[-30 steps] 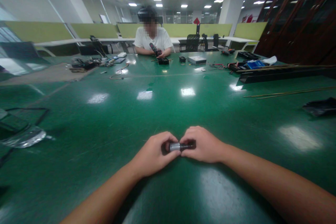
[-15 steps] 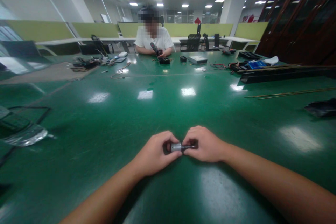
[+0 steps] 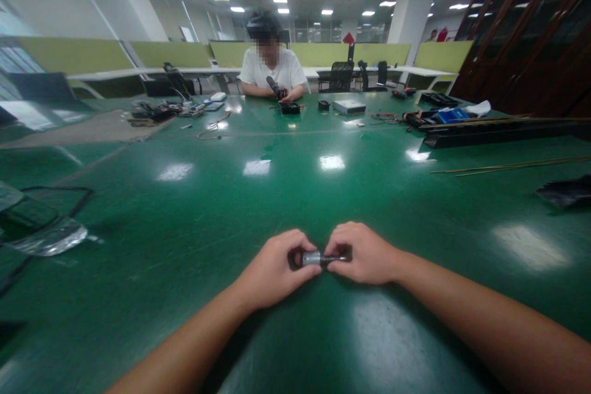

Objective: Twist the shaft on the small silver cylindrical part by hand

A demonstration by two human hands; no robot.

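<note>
Just above the near part of the green table (image 3: pixel 295 197), a small silver cylinder with dark ends (image 3: pixel 311 258) lies sideways between my two hands. My left hand (image 3: pixel 276 271) is closed round its left side, thumb below and fingers above. From its right side runs a thin dark rod (image 3: pixel 340 258), pinched by the thumb and fingers of my right hand (image 3: pixel 364 253). A narrow gap parts the fingertips of the two hands. Whether rod and cylinder are one piece I cannot tell. Fingers hide parts of both.
Across the table a person in a white shirt (image 3: pixel 272 68) holds a power tool (image 3: pixel 273 85) over a black box (image 3: pixel 290 108). A clear container (image 3: pixel 41 231) stands at left. Thin rods (image 3: pixel 512 165), a black channel (image 3: pixel 489 135) and tools lie at right, electronic parts (image 3: pixel 152 111) far left.
My right hand has shifted very slightly to the right, and the gap between the fingertips looks a little wider. The view has moved a touch. Both grips stay the same.
</note>
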